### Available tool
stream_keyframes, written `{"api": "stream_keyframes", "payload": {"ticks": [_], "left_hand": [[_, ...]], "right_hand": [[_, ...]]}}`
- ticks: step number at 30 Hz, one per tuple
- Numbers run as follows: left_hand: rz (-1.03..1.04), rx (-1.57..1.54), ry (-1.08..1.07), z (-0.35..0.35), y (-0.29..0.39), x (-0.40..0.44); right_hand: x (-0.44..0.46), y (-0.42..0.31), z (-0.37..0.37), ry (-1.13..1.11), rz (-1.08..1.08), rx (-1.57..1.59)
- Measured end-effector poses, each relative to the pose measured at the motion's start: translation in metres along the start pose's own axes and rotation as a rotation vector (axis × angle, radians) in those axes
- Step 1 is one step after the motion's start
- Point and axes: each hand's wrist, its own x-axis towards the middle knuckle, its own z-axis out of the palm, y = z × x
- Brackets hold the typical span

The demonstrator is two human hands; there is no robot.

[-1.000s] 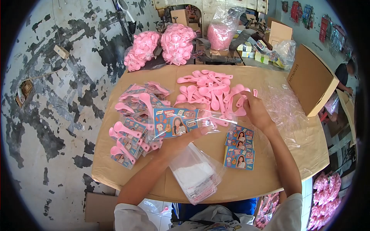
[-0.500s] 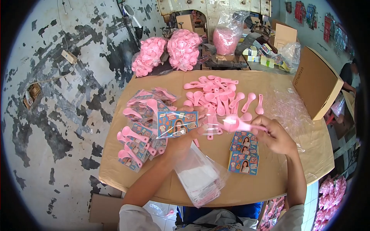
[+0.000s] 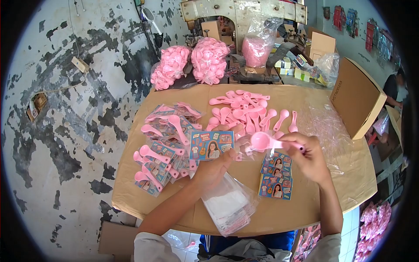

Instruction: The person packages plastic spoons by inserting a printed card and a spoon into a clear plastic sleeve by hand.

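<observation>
At ten o'clock on the bench (image 3: 273, 217), many clear packets (image 3: 152, 153) look filled with printed cards and pink spoons. The left hand (image 3: 211, 171) pinches a blue card (image 3: 211, 145) in a clear bag, its open end toward three. Unused sleeves (image 3: 226, 201) lie at six; loose spoons (image 3: 248, 114) remain at twelve. A glossy, round-bowled spoon (image 3: 260, 141) overlaps that end, whether inside I cannot tell, its handle gripped by the right hand (image 3: 312, 160); more cards (image 3: 276, 188) wait at four.
</observation>
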Motion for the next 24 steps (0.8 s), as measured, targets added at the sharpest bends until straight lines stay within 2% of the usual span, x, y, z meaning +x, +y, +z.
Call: {"api": "stream_keyframes", "payload": {"ticks": [3, 4, 7, 8, 11, 12, 16, 19, 20, 23, 24], "left_hand": [[0.002, -0.008, 0.003, 0.003, 0.003, 0.001], [0.009, 0.024, -0.022, 0.001, 0.002, 0.001], [0.025, 0.102, -0.057, 0.002, 0.002, 0.0], [0.024, 0.11, -0.043, 0.007, 0.002, -0.001], [-0.047, 0.181, 0.015, 0.012, -0.007, -0.009], [-0.098, 0.18, 0.006, 0.015, -0.007, -0.011], [-0.228, -0.022, 0.115, 0.027, 0.0, -0.009], [-0.181, 0.194, 0.228, 0.012, -0.003, 0.006], [-0.114, 0.336, 0.183, 0.013, -0.002, 0.007], [0.147, 0.96, -0.221, 0.02, 0.001, -0.003], [0.089, 1.013, -0.248, 0.031, 0.005, -0.007]], "right_hand": [[-0.002, 0.007, -0.013, -0.036, 0.105, 0.025], [-0.003, 0.015, -0.013, -0.025, -0.026, -0.015], [-0.003, 0.015, -0.007, -0.055, 0.029, 0.072], [-0.007, 0.013, -0.003, -0.075, 0.15, 0.162], [-0.002, -0.002, 0.024, -0.024, -0.217, 0.127], [-0.005, -0.009, 0.023, -0.1, -0.132, 0.058], [-0.008, -0.011, 0.019, 0.298, -0.453, 0.071], [-0.003, -0.054, 0.003, 0.285, -0.184, -0.361], [0.004, -0.048, 0.006, 0.218, -0.178, -0.467], [0.012, -0.06, 0.013, 0.176, -0.149, -0.346], [0.011, -0.062, 0.015, 0.146, -0.073, -0.351]]}}
